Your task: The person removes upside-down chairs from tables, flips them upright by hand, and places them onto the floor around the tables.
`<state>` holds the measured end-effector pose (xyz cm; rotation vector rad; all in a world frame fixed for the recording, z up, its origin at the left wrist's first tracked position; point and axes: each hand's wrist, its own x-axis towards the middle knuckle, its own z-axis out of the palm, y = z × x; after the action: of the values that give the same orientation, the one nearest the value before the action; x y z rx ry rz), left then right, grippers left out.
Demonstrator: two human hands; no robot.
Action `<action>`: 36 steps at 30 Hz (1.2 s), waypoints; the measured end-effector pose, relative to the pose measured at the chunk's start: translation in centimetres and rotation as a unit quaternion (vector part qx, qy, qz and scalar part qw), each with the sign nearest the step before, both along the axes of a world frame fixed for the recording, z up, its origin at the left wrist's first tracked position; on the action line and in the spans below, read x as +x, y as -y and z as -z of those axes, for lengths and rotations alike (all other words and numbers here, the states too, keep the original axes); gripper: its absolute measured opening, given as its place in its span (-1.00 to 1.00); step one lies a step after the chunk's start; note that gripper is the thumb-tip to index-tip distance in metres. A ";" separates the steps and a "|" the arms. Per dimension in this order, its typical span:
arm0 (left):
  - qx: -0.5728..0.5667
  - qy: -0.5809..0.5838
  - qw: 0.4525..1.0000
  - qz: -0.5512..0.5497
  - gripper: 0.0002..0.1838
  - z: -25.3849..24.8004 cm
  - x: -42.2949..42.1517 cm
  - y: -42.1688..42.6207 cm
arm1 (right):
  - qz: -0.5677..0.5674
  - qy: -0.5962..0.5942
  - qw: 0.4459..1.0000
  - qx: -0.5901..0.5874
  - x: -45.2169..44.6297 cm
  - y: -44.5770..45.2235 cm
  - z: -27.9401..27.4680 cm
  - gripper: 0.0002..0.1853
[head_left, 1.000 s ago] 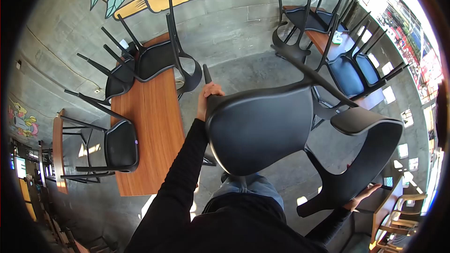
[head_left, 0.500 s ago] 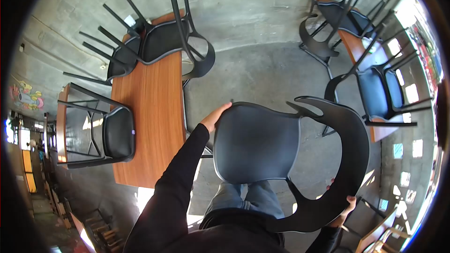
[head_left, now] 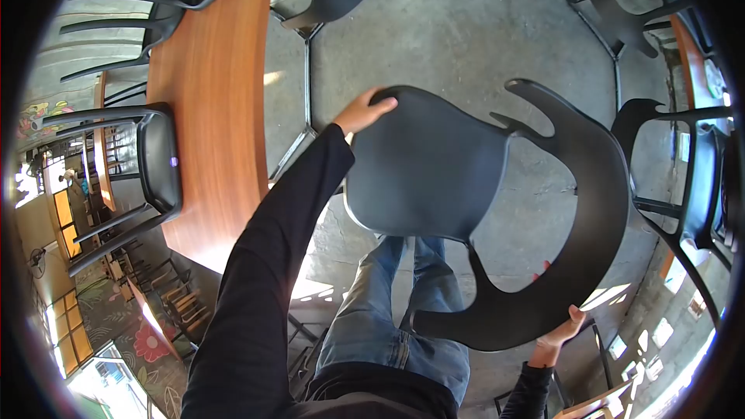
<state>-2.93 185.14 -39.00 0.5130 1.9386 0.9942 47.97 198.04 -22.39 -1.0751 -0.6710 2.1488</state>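
Observation:
A black chair [head_left: 427, 163] is in front of my legs, its seat facing up and its curved backrest to the right. My left hand [head_left: 366, 111] grips the seat's front edge at the upper left, thumb on top. At the lower right, my right hand [head_left: 560, 329] holds the outer rim of the backrest, with part of the fingers hidden behind it. The legs of this chair are mostly hidden under the seat.
A wooden table [head_left: 213, 109] stands on the left with upturned black chairs [head_left: 161, 159] on it. At the right edge, another table [head_left: 693, 58] bears more chairs. Concrete floor [head_left: 458, 39] shows ahead, between metal table legs.
The view has tilted down toward the floor. The chair in my hands has turned from tilted to nearly level, and its backrest has swung round. Both hands still hold it.

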 end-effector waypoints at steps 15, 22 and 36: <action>-0.120 -0.109 0.979 -0.121 -0.49 7.2 -10.8 11.8 | -0.062 0.078 0.982 -0.162 -11.9 6.1 10.4 -0.33; -0.176 -0.166 0.966 -0.094 -0.31 10.5 -12.4 14.5 | -0.079 0.135 0.977 -0.143 -14.5 6.8 9.9 -0.39; -0.322 -0.311 0.883 -0.141 -0.19 12.0 -5.4 13.1 | -0.340 0.203 0.913 0.096 -14.6 3.1 11.2 -0.74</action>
<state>-8.29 172.01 -51.01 0.1615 2.8147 0.2844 33.35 194.98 -33.54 -1.3260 -1.6175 2.3450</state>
